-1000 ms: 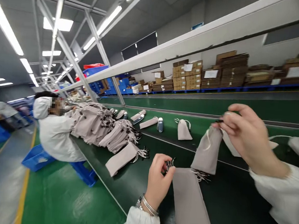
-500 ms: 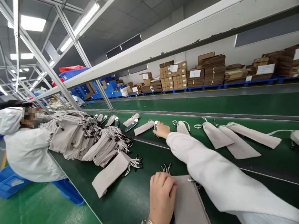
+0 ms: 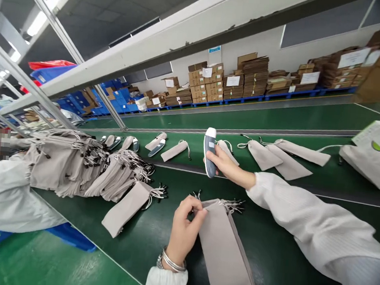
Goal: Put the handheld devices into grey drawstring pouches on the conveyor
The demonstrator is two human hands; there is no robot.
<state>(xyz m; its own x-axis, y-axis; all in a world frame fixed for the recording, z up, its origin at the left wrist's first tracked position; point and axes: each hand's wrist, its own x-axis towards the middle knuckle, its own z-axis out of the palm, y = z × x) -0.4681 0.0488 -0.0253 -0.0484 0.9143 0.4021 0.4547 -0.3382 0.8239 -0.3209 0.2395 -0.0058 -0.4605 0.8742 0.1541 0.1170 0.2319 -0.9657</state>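
Held a grey device in the right hand, nearly upright with a slight tilt, white end uppermost. Gripped it from the side with the fingers closed round the body, thumb across the front, the other tips mostly hidden behind. Had it in front of the pale line between the dark near part of the table and the green strip beyond. Partly covered a small pouch with the same hand.

Kept the left hand low and nearer, at the top corner of a pile of pouches lying flat and slantwise on the table. Pinched the upper edge there between thumb and curled fingers, apparently with little more than the corner in hold; could not tell how many layers. Wore silvery bangles on that wrist.

Saw black-tipped cords fanned out at the top of the pile. Noticed another bundle of pouches to the left, just beside a large heap of the same beige cloth. Saw another device beside a pouch on the far strip, and more pouches to the right. Glimpsed a co-worker's white sleeve at the left edge, near the heap.
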